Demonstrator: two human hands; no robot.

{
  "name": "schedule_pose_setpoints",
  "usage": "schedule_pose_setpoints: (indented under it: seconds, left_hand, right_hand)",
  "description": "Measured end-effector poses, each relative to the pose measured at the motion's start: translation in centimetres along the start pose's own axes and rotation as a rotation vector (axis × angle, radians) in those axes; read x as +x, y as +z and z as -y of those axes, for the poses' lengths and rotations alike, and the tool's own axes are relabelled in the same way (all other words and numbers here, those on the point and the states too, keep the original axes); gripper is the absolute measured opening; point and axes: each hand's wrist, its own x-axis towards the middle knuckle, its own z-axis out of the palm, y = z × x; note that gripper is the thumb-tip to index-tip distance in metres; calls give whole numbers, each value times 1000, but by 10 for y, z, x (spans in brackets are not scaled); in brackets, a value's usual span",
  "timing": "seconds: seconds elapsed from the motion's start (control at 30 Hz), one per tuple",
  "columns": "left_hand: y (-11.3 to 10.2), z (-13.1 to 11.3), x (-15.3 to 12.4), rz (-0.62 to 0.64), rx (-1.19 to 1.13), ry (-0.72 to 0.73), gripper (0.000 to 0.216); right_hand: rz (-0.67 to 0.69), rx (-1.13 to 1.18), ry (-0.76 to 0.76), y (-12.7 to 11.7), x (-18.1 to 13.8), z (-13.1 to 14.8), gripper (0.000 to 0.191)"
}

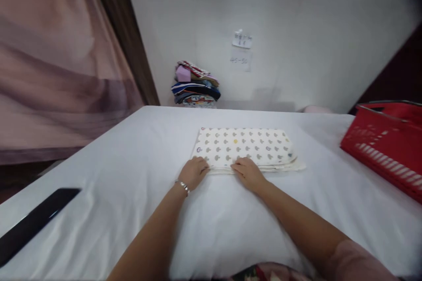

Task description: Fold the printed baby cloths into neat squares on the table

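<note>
A folded cream cloth (245,147) with small grey printed shapes lies flat in the middle of the white-covered table (132,158). My left hand (194,172), with a silver bracelet on its wrist, grips the cloth's near edge at the left, fingers curled over it. My right hand (247,172) pinches the same near edge a little further right. Both hands sit side by side at the front of the cloth.
A red plastic basket (385,145) stands at the table's right edge. A stack of folded clothes (196,85) sits against the wall at the back. A long black flat object (33,221) lies near the table's left front. A pink curtain (56,66) hangs to the left.
</note>
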Motion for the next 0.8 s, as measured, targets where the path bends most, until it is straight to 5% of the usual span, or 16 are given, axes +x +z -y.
schedule_pose_setpoints:
  seconds: [0.17,0.47,0.67,0.8]
  left_hand:
    - [1,9,3,1,-43,43,21]
    - [2,11,7,25,-23,27,25]
    - [5,13,6,1,-15,43,25]
    - [6,14,5,-6,-26,47,24]
  right_hand:
    - [16,7,-21,-21,-18,-19,25]
    - [42,-98,148,-85,-75,-93,26]
    - [165,-123,169,-89,-66,-94,23]
    - [37,-153,142,-91,-64,-88,25]
